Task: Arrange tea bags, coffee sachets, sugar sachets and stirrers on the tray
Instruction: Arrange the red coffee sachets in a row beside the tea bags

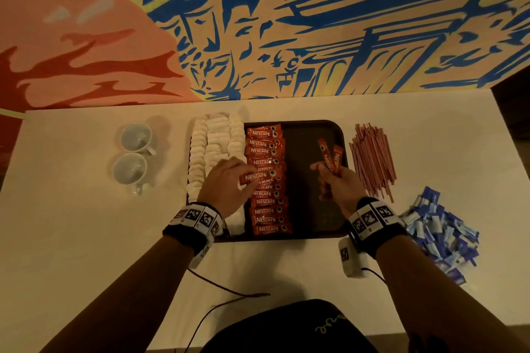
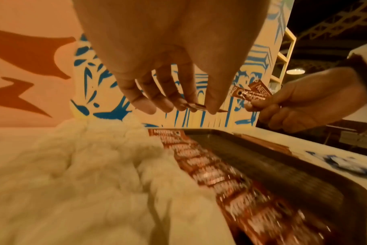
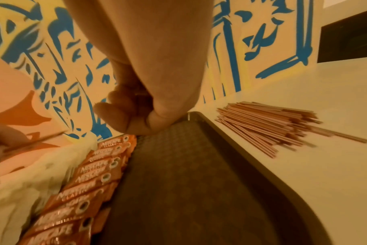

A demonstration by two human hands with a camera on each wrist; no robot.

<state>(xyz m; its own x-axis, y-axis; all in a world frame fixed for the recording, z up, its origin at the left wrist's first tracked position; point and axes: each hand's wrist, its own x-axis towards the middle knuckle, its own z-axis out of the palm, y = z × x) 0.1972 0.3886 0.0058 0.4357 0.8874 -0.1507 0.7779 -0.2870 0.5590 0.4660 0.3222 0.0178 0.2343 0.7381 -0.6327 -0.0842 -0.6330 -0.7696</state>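
Observation:
A dark tray [image 1: 309, 180] holds white tea bags [image 1: 212, 140] along its left side and a column of red coffee sachets [image 1: 266, 209] beside them. My left hand [image 1: 243, 180] hovers over that column and pinches one coffee sachet [image 1: 255, 176] flat between thumb and fingers [image 2: 167, 102]. Over the tray's bare right half, my right hand [image 1: 329, 172] grips two more coffee sachets [image 1: 331, 156], which stick up from its fist [image 3: 136, 116]. Pink stirrers [image 1: 372, 157] lie in a heap on the table right of the tray. Blue sugar sachets [image 1: 441, 232] are piled nearer, at the right.
Two white cups [image 1: 134, 152] stand on the table left of the tray. A thin cable [image 1: 223, 292] trails across the table's front part. A painted wall rises right behind the table. The tray's right half [image 3: 188, 182] is bare.

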